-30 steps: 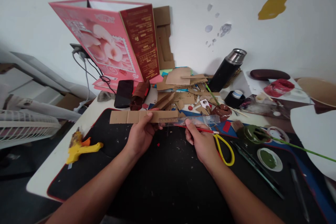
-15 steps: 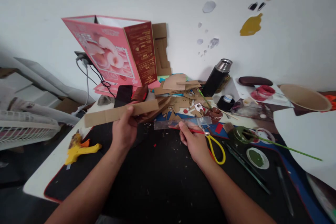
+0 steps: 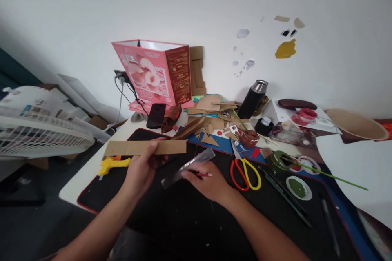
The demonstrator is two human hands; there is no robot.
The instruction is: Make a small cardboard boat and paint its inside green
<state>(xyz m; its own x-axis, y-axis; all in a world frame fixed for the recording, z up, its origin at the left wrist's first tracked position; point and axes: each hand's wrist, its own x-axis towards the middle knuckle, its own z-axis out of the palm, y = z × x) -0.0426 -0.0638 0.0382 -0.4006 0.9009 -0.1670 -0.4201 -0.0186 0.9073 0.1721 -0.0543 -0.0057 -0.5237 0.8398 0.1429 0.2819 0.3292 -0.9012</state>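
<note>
My left hand (image 3: 142,170) grips a long brown cardboard strip (image 3: 134,147), held level above the black mat (image 3: 196,220). My right hand (image 3: 206,183) is closed around a clear plastic ruler (image 3: 190,166) and a thin red pencil (image 3: 204,174); the ruler slants up to the right just above the mat. Both hands sit close together at the mat's middle. Red-and-yellow scissors (image 3: 246,171) lie just right of my right hand.
A yellow glue gun (image 3: 110,164) lies at the mat's left edge. Cardboard scraps (image 3: 211,120), a pink box (image 3: 153,71), a phone (image 3: 156,115), a black flask (image 3: 252,98), paint dishes (image 3: 297,185) and brushes crowd the back and right. A white fan (image 3: 39,134) stands at left.
My left hand lifted the cardboard strip off the mat and carried it left. My right hand picked up the ruler with the pencil and moved it left. The view swung left.
</note>
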